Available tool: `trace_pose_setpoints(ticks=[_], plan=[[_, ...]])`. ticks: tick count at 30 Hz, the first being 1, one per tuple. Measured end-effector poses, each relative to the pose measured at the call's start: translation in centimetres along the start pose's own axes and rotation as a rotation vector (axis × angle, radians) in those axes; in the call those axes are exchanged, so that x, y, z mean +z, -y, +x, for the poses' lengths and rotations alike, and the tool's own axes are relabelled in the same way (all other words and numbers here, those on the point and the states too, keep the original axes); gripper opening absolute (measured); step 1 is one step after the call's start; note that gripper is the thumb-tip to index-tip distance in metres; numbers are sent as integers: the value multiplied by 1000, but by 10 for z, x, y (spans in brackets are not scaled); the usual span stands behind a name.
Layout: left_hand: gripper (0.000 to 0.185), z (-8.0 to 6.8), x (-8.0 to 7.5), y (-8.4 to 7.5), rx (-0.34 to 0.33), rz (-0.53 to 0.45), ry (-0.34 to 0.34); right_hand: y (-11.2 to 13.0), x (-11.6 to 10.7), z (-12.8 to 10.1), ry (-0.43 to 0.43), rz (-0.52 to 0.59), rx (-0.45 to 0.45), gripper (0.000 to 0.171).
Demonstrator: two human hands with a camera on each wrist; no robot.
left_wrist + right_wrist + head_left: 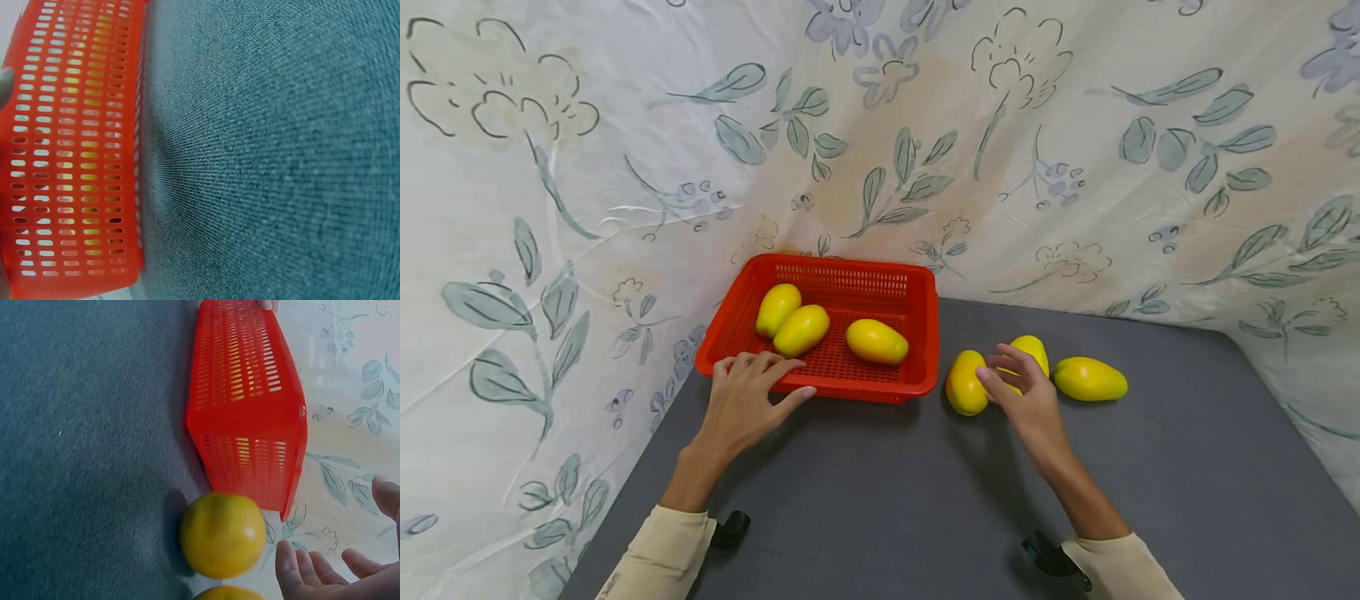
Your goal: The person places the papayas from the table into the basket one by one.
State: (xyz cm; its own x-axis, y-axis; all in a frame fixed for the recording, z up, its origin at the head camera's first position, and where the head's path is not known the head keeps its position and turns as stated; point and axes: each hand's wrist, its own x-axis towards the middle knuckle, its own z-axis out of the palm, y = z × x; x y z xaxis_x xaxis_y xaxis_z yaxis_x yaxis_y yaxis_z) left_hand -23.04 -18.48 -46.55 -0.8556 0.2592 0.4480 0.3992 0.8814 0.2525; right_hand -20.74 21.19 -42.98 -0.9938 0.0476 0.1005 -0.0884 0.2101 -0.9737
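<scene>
My left hand (747, 402) holds the front rim of a red plastic basket (917, 392), fingers over the rim and thumb by the outer wall. Inside lie three yellow mangoes: one at the back left (778, 310), another mango (802, 331) against it, and a third mango (877, 342) farther right. My right hand (1022, 400) hovers with loosely bent, spread fingers over the mangoes right of the basket. Closest to its thumb is a mango (966, 385); a second mango (1032, 354) is partly hidden behind the fingers. In the right wrist view the near mango (222, 535) stands apart from the fingers.
Another mango (1090, 379) lies on the grey table (880, 492), right of my right hand. A flowered cloth (880, 167) hangs behind the basket and down the left side. Dark wrist-worn devices (1051, 554) sit under the sleeves.
</scene>
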Motion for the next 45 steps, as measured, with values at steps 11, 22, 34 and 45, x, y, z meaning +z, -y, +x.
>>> trace_pose_setpoints(ticks=[11,22,34,45], plan=[[54,0,-1,3,10,-9,-1,-4,-13,-6,-68,-146,15,73],[54,0,-2,4,9,2,-1,-10,-28,-6,-134,-286,3,81],[54,0,-3,4,5,2,8,-20,-40,0,-173,-380,28,86],[54,0,-3,3,6,-2,6,-33,-44,13,-143,-416,57,91]])
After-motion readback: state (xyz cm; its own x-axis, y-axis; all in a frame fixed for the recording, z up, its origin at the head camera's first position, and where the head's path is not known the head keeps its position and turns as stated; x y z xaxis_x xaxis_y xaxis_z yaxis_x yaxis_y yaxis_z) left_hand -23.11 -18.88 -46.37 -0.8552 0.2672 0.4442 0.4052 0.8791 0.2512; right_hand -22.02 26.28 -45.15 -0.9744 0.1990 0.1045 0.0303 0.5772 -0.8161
